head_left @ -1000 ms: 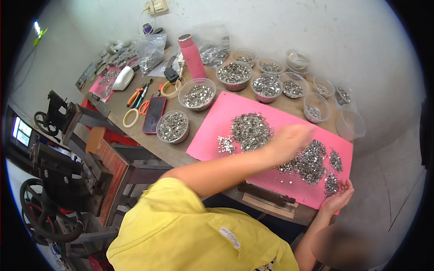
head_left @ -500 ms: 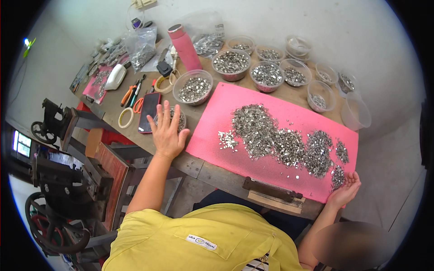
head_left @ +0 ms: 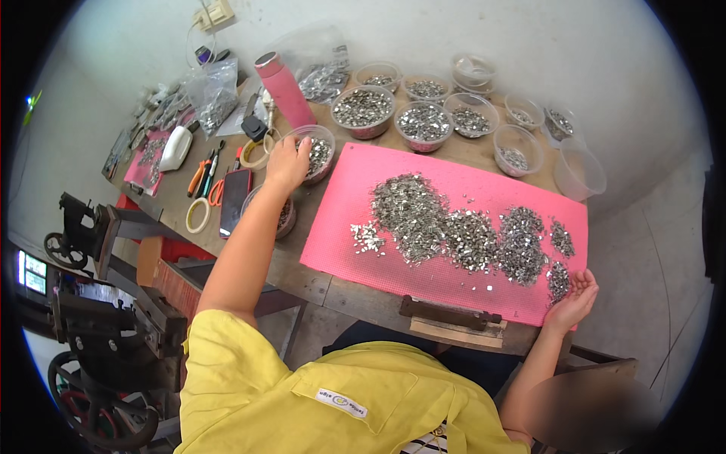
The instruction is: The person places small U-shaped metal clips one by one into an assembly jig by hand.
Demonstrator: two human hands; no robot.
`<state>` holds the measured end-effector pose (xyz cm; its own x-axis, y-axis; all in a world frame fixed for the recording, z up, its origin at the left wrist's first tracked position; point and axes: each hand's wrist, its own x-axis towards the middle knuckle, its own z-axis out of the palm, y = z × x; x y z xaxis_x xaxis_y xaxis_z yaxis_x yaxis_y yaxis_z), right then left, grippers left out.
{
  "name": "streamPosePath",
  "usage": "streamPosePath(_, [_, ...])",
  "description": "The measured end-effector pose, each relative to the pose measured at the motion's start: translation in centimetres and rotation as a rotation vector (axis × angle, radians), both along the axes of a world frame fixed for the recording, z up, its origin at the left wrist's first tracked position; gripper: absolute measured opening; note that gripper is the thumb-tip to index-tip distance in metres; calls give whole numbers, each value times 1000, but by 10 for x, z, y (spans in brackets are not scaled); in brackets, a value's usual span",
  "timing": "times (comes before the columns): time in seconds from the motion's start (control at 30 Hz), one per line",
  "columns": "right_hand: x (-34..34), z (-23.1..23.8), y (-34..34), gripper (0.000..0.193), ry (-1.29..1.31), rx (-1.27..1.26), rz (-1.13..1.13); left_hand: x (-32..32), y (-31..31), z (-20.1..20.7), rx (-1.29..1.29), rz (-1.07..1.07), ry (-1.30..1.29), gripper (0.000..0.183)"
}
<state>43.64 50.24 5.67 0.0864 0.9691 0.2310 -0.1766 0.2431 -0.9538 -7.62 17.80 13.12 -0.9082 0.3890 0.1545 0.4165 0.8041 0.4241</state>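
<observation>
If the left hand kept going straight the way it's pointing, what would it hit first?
Most likely the clear plastic bowl of small silver pieces: the left hand's fingers overlap its near side in the picture, though depth and contact are unclear.

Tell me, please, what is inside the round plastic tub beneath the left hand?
Small silvery pieces are visible inside the clear plastic tub. The left hand covers its left part, so whatever lies there cannot be seen.
</observation>
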Motion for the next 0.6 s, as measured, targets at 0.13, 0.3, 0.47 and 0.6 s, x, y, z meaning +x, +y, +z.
streamPosePath(0.13, [3,-9,3,52,25,0,37,3,27,-6,-270,65,41,65])
streamPosePath(0.3, [5,-3,1,50,25,-4,22,9,36,6,-322,-1,-175,67])
streamPosePath(0.47, [5,-5,2,49,71,6,63,-4,33,5,-333,-96,-198,63])
streamPosePath(0.6, [5,-5,1,49,57,-10,67,-4,46,14,-447,-38,-50,61])
